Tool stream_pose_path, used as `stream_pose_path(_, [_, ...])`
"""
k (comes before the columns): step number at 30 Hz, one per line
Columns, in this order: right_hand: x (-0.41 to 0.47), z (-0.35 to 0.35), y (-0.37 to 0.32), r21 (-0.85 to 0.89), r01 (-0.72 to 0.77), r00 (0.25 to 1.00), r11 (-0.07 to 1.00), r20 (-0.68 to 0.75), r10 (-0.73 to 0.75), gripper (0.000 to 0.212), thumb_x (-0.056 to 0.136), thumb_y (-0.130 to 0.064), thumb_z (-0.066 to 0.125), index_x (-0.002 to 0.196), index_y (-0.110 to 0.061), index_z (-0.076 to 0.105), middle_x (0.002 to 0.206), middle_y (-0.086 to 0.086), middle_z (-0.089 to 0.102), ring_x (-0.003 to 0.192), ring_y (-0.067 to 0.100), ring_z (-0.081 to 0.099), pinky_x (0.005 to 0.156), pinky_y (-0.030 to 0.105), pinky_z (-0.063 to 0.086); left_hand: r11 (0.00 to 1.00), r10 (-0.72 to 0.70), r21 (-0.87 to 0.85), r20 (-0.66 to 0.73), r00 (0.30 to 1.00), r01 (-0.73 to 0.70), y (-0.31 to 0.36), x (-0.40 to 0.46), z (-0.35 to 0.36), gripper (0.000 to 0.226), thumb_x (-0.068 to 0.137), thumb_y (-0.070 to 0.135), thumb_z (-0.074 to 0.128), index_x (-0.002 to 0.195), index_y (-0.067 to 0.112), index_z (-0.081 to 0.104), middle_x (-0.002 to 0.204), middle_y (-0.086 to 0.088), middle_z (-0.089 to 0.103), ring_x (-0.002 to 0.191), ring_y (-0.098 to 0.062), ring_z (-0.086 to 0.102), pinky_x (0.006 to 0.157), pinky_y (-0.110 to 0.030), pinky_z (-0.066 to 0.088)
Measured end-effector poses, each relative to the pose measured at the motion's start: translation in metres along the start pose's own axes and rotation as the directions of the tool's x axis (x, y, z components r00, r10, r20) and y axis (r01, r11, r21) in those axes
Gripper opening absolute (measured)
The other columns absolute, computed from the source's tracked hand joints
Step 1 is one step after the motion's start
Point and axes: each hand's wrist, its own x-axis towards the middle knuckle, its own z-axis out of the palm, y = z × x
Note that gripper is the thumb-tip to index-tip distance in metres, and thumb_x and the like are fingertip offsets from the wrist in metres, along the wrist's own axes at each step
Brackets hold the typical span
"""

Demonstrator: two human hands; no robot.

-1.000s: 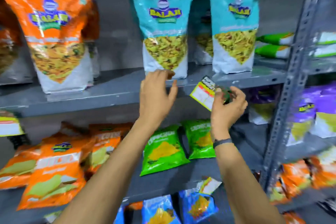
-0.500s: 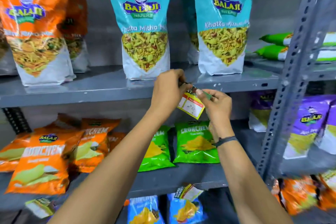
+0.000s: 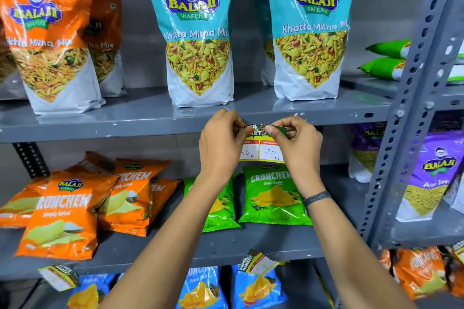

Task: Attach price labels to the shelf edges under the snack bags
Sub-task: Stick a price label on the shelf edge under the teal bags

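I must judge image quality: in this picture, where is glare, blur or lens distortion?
Head view: glare streaks on the teal bags; the upright at right leans, so wide-angle distortion; the label and both hands, left and right, are fairly sharp; corners are softer.

Right of frame: a grey perforated upright (image 3: 405, 118) runs slantwise from the upper right corner to the lower right. Beyond it stands an adjoining rack (image 3: 421, 231). It carries two green packets (image 3: 386, 49) lying flat, one on the other, at upper right, and purple bags (image 3: 437, 170) upright at middle right. Behind the stock is a plain grey back wall (image 3: 140, 40). At middle left is a dark slotted strip (image 3: 31, 160), possibly a bracket.
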Motion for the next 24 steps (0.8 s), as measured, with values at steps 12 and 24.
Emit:
stream_pose_path(12, [0.014, -0.001, 0.0, -0.074, 0.139, 0.989, 0.988, -0.036, -0.142, 0.015, 0.08, -0.027, 0.073, 0.083, -0.013, 0.066, 0.088, 0.007, 0.068, 0.072, 0.011, 0.05, 0.064, 0.023, 0.039, 0.981, -0.033, 0.186, -0.087, 0.996, 0.049, 0.017, 0.013, 0.004, 0.032, 0.075, 0.049, 0.07, 0.082, 0.02, 0.058, 0.091, 0.003, 0.066, 0.089, -0.02, 0.062, 0.058, -0.029, 0.036])
stream_pose_path(24, [-0.09, 0.004, 0.068, -0.142, 0.164, 0.982, 0.976, -0.074, -0.176, 0.022, 0.088, -0.026, 0.063, 0.103, -0.011, 0.059, 0.099, 0.011, 0.06, 0.085, 0.025, 0.06, 0.078, 0.034, 0.047, 0.976, -0.22, -0.073, -0.302, 0.928, 0.207, -0.043, -0.107, 0.04, 0.032, 0.089, 0.034, 0.062, 0.074, 0.007, 0.055, 0.072, -0.013, 0.06, 0.07, -0.028, 0.056, 0.07, -0.04, 0.044])
